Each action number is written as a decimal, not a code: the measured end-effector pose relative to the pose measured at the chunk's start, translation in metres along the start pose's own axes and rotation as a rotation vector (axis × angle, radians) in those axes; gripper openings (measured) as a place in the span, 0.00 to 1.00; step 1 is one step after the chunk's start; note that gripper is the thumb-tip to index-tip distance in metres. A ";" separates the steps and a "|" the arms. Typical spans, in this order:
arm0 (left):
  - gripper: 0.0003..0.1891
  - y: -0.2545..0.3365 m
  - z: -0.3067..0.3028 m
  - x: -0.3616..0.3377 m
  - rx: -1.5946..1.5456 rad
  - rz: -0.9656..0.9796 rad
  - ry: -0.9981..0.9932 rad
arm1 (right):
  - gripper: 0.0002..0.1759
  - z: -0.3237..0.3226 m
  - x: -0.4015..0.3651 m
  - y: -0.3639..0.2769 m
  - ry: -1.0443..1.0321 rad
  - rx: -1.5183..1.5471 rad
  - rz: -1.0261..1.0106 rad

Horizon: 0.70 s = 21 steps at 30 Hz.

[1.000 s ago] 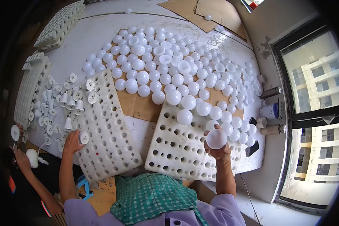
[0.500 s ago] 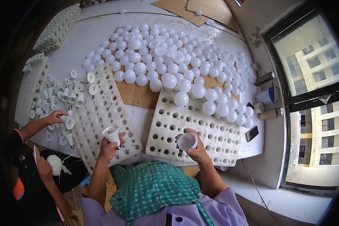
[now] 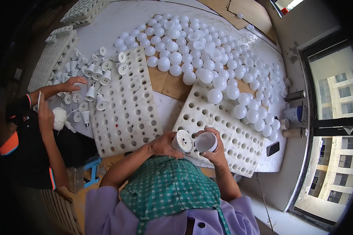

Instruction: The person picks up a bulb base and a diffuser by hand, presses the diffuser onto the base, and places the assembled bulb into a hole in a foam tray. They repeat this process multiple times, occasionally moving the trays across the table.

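In front of my apron, my left hand (image 3: 163, 146) grips an LED bulb base (image 3: 184, 141), its round face with small LED chips turned up toward me. Close beside it, my right hand (image 3: 217, 152) holds a white bulb cover (image 3: 206, 142) by its side, with the hollow mouth facing up and toward the base. Both are over the near edge of a white foam board with holes (image 3: 239, 145). Several round white covers (image 3: 214, 96) rest along that board's far edge.
A second holed foam board (image 3: 123, 113) lies left, beside a heap of bulb bases (image 3: 90, 93). Many white covers lie on cardboard (image 3: 166, 83) behind. At left, a co-worker's hand (image 3: 72, 84) reaches over the bases. A phone (image 3: 273, 149) and flasks (image 3: 295, 95) sit at right.
My left hand has brought the bulb base rightward, next to the cover in my right hand, and its LED face now shows. The view has shifted. The co-worker's hand has left the base it was touching.
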<state>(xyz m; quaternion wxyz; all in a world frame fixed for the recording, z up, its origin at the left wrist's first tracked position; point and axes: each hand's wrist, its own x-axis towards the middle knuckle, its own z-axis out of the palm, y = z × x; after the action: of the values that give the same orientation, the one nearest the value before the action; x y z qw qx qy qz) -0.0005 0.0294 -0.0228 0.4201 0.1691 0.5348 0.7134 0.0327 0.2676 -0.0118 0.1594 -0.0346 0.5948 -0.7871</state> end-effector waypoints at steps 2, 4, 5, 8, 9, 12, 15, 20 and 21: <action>0.22 0.001 0.001 0.000 -0.013 0.002 -0.004 | 0.47 0.000 -0.001 0.002 -0.020 0.012 -0.025; 0.22 0.001 0.002 -0.001 -0.024 0.005 -0.014 | 0.47 0.001 -0.002 0.003 -0.025 0.041 -0.016; 0.22 0.001 0.002 -0.001 -0.010 0.005 -0.008 | 0.47 0.002 -0.002 0.004 -0.024 0.071 -0.009; 0.22 -0.005 0.003 -0.001 -0.007 0.022 -0.002 | 0.48 0.004 -0.002 0.004 -0.026 0.066 -0.013; 0.23 -0.005 0.003 -0.001 -0.019 0.037 -0.004 | 0.48 0.004 -0.002 0.004 -0.028 0.064 -0.013; 0.25 0.002 0.003 -0.004 0.026 -0.053 -0.015 | 0.47 0.006 -0.003 0.004 -0.016 0.074 0.011; 0.28 -0.010 0.003 -0.003 0.090 0.139 -0.006 | 0.46 0.005 -0.002 0.004 -0.033 0.038 -0.001; 0.32 -0.013 0.002 -0.005 0.197 0.149 0.028 | 0.41 0.006 -0.002 -0.007 -0.104 -0.219 -0.045; 0.33 -0.009 0.002 -0.005 0.248 0.190 0.046 | 0.41 0.007 -0.002 -0.012 -0.106 -0.219 -0.044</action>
<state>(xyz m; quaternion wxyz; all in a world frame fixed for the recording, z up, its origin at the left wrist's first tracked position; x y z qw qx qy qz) 0.0078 0.0272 -0.0291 0.3143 0.2533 0.6096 0.6822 0.0338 0.2644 0.0016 0.1687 -0.1062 0.6671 -0.7178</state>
